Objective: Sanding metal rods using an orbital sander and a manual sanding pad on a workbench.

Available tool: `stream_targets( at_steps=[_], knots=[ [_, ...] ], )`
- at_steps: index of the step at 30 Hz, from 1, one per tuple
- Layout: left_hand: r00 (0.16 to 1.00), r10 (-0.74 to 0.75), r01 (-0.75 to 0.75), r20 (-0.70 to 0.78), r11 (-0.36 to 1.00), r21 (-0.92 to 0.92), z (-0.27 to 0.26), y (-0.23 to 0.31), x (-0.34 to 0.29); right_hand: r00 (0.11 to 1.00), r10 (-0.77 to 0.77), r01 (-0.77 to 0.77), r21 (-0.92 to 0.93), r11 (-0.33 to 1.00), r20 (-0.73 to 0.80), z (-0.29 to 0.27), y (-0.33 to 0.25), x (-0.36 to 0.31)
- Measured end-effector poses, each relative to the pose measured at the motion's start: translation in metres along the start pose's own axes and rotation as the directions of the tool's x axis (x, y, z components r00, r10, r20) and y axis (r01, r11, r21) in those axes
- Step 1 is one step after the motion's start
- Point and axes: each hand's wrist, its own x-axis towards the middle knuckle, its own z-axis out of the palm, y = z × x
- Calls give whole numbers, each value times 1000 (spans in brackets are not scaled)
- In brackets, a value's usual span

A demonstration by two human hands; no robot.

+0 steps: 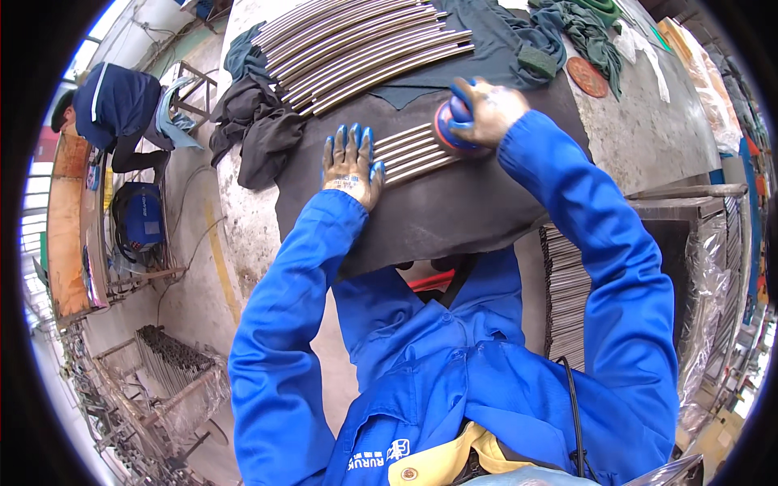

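My left hand [350,170], in a grey glove with blue fingertips, lies flat with fingers stretched at the left ends of several metal rods [412,151]. These rods rest side by side on a dark cloth [438,212] over the table. My right hand [491,113], in a similar glove, is closed around a round blue tool with a red rim [450,130]. That tool sits over the rods' right ends; its underside is hidden, and its exact kind cannot be made out.
Beyond my hands, many more metal rods [356,49] lie in rows on dark green cloth. Crumpled dark cloth [259,134] is left of them. A reddish-brown disc [587,77] lies at the right. Stacked rods [563,292] stand beside my right arm. A person [117,105] bends at far left.
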Motion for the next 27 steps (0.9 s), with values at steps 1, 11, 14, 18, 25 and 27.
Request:
stream_targets(
  at_steps=[1,11,14,18,25,27],
  knots=[
    [1000,6,-6,0,1000,4,2,-1,2,1000,5,-5,4,1000,-3,1,0,0],
    [998,-51,52,-39,998,31,3,-9,17,999,19,-18,3,1000,-38,0,23,-2],
    [991,-31,35,-132,999,28,12,-14,15,999,37,-36,21,999,-38,3,30,-3],
    [990,-12,12,-138,1000,5,11,-17,13,996,55,-51,67,996,-65,7,37,-14],
    [975,154,-186,-161,960,-208,19,-17,6,956,224,-193,170,966,-190,23,98,-88],
    [947,274,-302,-167,936,-181,11,0,39,919,317,-267,220,938,-234,19,121,-122]
  ],
)
